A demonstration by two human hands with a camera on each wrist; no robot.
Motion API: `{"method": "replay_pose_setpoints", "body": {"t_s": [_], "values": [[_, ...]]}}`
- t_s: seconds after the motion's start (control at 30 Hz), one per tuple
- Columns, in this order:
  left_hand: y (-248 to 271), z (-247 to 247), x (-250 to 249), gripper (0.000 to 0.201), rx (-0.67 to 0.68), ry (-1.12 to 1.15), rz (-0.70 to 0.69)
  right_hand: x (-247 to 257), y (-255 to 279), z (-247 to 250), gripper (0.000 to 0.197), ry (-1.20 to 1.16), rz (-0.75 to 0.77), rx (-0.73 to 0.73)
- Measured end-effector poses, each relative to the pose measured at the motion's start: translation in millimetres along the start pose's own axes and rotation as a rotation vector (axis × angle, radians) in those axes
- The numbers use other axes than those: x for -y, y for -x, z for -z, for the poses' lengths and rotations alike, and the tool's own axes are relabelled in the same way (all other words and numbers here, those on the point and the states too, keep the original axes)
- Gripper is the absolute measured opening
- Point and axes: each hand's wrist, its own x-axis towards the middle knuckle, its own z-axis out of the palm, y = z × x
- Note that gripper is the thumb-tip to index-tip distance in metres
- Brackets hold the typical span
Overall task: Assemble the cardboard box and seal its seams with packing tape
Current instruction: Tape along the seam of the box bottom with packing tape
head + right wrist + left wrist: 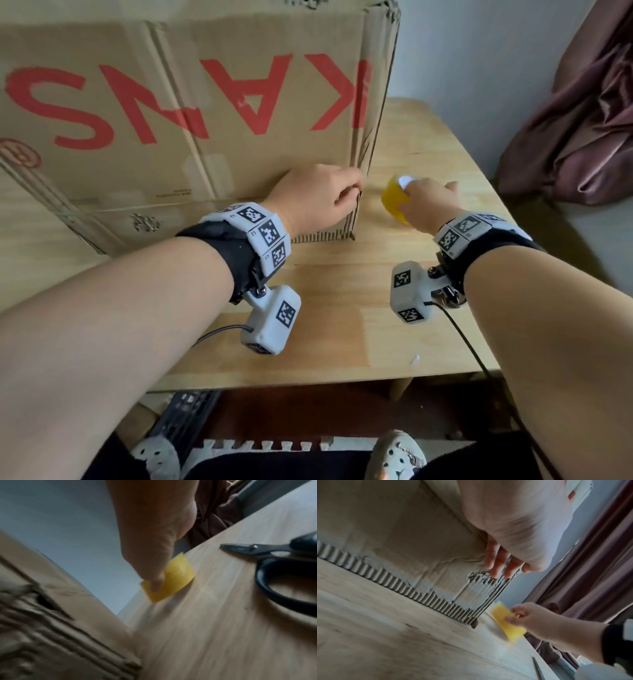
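Between both hands [318,197] [430,202], box [205,102] corner; right grips tape [394,198].

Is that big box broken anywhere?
Yes. The cardboard box is worn at its near right corner: the paper skin is torn off by the left hand, baring the ridges. Its red lettering is upside down.

Cardboard box [212,113]: brown corrugated board, matt; facing paper torn at the lower corner, flutes exposed and rough; red print on the side. Tape roll [394,202]: yellow, glossy, translucent plastic film. Desk [342,308]: pale wood, smooth, faint sheen, grain visible. Scissors [274,561] near the desk's right edge: dark metal blades, glossy black plastic handles. Curtain [582,120]: mauve cloth, slight sheen, folded.
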Motion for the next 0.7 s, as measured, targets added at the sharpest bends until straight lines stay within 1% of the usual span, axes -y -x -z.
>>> {"method": "replay_pose_setpoints", "body": {"t_s": [0.03,0.1,0.17,0.23,0.3,0.37,0.4,0.47,0.53,0.57,0.63,0.7], "values": [[-0.2,0.1,0.9,0.022,0.004,0.004,0.005,3.1,2.0,4.8,0.011,-0.089,0.017,-0.022],[0.4,1.8,1.2,0.022,0.012,0.024,0.021,11.0,7.7,15.9,0.025,-0.289,0.022,-0.063],[1.3,2.7,3.0,0.025,0.062,0.044,0.068,21.6,17.2,29.6,0.027,-0.438,0.006,-0.075],[4.8,3.8,2.9,0.027,0.134,0.144,0.126,30.0,29.6,41.9,0.027,-0.535,-0.033,-0.048],[10.5,7.2,0.8,0.029,0.174,0.262,0.172,36.2,44.6,54.7,0.032,-0.558,-0.049,0.009],[20.7,12.5,0.4,0.03,0.194,0.396,0.256,43.8,59.9,66.8,0.034,-0.5,-0.06,0.06],[26.8,17.3,0.3,0.032,0.196,0.486,0.309,49.5,68.0,72.6,0.037,-0.511,-0.079,0.071],[39.7,30.1,-0.4,0.038,0.177,0.687,0.396,64.7,83.9,81.0,0.041,-0.678,-0.072,0.095],[51.6,47.0,2.4,0.043,0.13,0.844,0.459,85.0,96.6,85.6,0.042,-0.864,0.02,0.113],[57.9,55.6,4.8,0.039,0.102,0.899,0.491,94.8,101.1,87.8,0.043,-0.949,0.063,0.127],[68.8,70.2,10.6,0.029,0.056,0.979,0.555,112.9,106.4,91.8,0.036,-1.073,0.124,0.173],[77.7,79.2,19.0,0.028,-0.006,1.062,0.592,127.3,106.5,95.0,0.03,-1.141,0.194,0.235]]}}
